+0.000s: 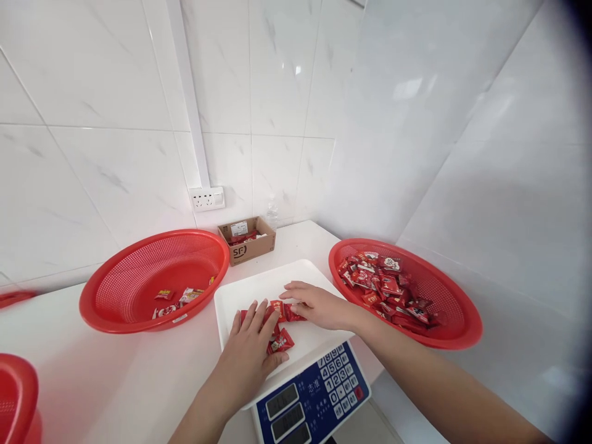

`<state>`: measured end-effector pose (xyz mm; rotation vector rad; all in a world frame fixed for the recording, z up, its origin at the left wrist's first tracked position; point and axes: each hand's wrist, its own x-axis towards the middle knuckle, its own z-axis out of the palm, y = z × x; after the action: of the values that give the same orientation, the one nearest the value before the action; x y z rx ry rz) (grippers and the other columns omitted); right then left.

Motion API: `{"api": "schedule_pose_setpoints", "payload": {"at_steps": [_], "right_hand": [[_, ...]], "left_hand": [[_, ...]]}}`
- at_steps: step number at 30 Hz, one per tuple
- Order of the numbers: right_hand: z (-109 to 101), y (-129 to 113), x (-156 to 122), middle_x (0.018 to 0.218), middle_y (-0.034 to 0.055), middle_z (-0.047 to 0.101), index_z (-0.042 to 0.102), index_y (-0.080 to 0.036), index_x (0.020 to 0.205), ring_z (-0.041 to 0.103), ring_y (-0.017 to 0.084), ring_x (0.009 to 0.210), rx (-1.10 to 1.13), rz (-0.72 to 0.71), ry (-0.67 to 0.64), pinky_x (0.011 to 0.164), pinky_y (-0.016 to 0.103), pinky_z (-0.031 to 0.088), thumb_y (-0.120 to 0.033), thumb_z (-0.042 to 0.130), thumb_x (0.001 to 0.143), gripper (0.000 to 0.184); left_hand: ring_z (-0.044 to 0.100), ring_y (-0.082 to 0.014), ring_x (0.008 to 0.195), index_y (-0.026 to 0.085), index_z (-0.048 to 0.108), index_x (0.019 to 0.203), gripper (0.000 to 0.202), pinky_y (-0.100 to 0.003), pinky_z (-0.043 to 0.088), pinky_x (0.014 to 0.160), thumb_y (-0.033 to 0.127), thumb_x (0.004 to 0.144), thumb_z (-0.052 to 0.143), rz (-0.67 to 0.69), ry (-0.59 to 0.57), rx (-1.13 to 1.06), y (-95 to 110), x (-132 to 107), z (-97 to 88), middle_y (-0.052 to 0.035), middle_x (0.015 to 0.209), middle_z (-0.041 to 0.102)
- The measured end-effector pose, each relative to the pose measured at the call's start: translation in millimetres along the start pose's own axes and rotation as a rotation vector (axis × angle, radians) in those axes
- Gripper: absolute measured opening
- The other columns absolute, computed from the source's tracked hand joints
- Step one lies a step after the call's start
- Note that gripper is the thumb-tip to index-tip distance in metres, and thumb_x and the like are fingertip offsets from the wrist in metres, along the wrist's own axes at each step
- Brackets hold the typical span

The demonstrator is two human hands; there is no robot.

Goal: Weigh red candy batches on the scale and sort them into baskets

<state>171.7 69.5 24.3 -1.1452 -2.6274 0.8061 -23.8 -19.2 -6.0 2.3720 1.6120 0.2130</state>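
Several small red snack packets [280,341] lie on the white pan [314,274] of a digital scale. My left hand [250,348] rests over the left part of these packets, fingers spread and palm down, partly covering them. From the other side, my right hand [319,305] reaches in with its fingers stretched out, its fingertips at the packets on the right of the pile. Neither hand is closed around a packet. Below the pan is the scale's blue panel [317,394] with number keys and displays.
To the right, a red basket [456,308] holds many red packets. On the left, another red basket [108,296] contains a few packets. Behind the scale stand a cardboard box [254,248] with red packets and a clear bottle [272,213]. Part of a red basket [21,382] shows at lower left.
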Motion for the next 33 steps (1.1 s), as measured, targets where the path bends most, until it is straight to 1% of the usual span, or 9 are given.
{"api": "schedule_pose_setpoints", "payload": {"at_steps": [3,7,9,12,16,21,24,28,33], "right_hand": [[-1.0,-0.8,-9.9,0.135,0.011,0.049,0.054,-0.017,0.126,0.039,0.022,0.128,-0.032,0.05,0.021,0.107,0.038,0.029,-0.026,0.049,0.085,0.042],[0.3,-4.6,-19.6,0.12,0.0083,0.06,0.06,-0.018,0.118,0.05,0.021,0.115,-0.073,0.014,0.022,0.101,0.036,0.036,-0.014,0.047,0.081,0.039],[0.6,-9.0,-24.6,0.116,0.0075,0.062,0.062,-0.019,0.114,0.052,0.021,0.111,-0.077,0.005,0.012,0.099,0.036,0.038,-0.01,0.046,0.08,0.039],[1.0,-16.8,-30.9,0.114,0.008,0.062,0.063,-0.018,0.112,0.053,0.022,0.109,-0.071,-0.012,-0.023,0.097,0.036,0.039,-0.011,0.048,0.079,0.037],[5.9,-23.7,-29.5,0.111,0.0068,0.063,0.062,-0.019,0.111,0.054,0.021,0.106,-0.056,-0.062,-0.025,0.094,0.034,0.041,-0.01,0.049,0.078,0.037],[14.5,-25.8,-19.4,0.115,0.0091,0.06,0.057,-0.017,0.112,0.052,0.022,0.11,-0.086,0.012,0.15,0.095,0.037,0.041,-0.013,0.049,0.081,0.032],[17.3,-23.4,-25.1,0.124,0.0087,0.056,0.053,-0.019,0.119,0.048,0.02,0.117,-0.037,0.004,0.204,0.1,0.037,0.038,-0.018,0.05,0.083,0.036],[21.1,-7.9,-54.3,0.133,0.006,0.05,0.051,-0.025,0.124,0.045,0.02,0.122,0.025,0.062,0.309,0.104,0.041,0.035,-0.031,0.046,0.087,0.038],[15.8,32.4,-99.6,0.13,0.0073,0.054,0.055,-0.023,0.118,0.047,0.023,0.121,0.019,0.308,0.553,0.103,0.043,0.038,-0.045,0.042,0.087,0.04]], "left_hand": [[0.01,-0.0302,0.139,0.022,0.027,0.143,0.062,-0.056,0.019,0.109,0.044,0.088,0.046,0.008,0.013,0.006,0.4,0.8,-0.2,-0.0104,0.151,0.018],[0.013,-0.0315,0.138,0.021,0.033,0.14,0.059,-0.057,0.02,0.108,0.043,0.088,0.048,0.019,0.033,0.002,0.5,0.8,-0.7,-0.0112,0.151,0.021],[0.013,-0.0312,0.138,0.021,0.035,0.139,0.058,-0.056,0.02,0.109,0.045,0.088,0.047,0.011,0.015,0.003,0.7,-0.1,-1.8,-0.011,0.151,0.022],[0.014,-0.0305,0.138,0.022,0.038,0.138,0.057,-0.054,0.021,0.109,0.048,0.088,0.046,0.013,-0.007,0.0,1.7,-1.8,-4.1,-0.0099,0.15,0.023],[0.017,-0.0278,0.138,0.023,0.038,0.137,0.056,-0.052,0.021,0.111,0.046,0.087,0.049,0.032,-0.015,-0.054,3.1,-1.7,-4.6,-0.0083,0.149,0.027],[0.013,-0.0271,0.139,0.023,0.027,0.143,0.063,-0.052,0.018,0.111,0.047,0.088,0.045,0.009,-0.019,-0.07,3.8,1.4,-3.0,-0.008,0.151,0.022],[0.009,-0.0285,0.139,0.024,0.022,0.144,0.066,-0.055,0.015,0.11,0.047,0.087,0.047,-0.024,0.0,-0.047,3.4,1.5,-1.9,-0.0081,0.152,0.02],[0.003,-0.0284,0.139,0.028,0.016,0.145,0.07,-0.055,0.014,0.111,0.05,0.086,0.047,0.008,-0.011,-0.06,1.1,-0.3,0.5,-0.0059,0.154,0.012],[-0.005,-0.0295,0.139,0.029,0.012,0.146,0.078,-0.058,0.006,0.11,0.062,0.082,0.043,0.05,-0.053,-0.013,-0.3,9.0,-7.3,-0.0054,0.154,0.007]]}}
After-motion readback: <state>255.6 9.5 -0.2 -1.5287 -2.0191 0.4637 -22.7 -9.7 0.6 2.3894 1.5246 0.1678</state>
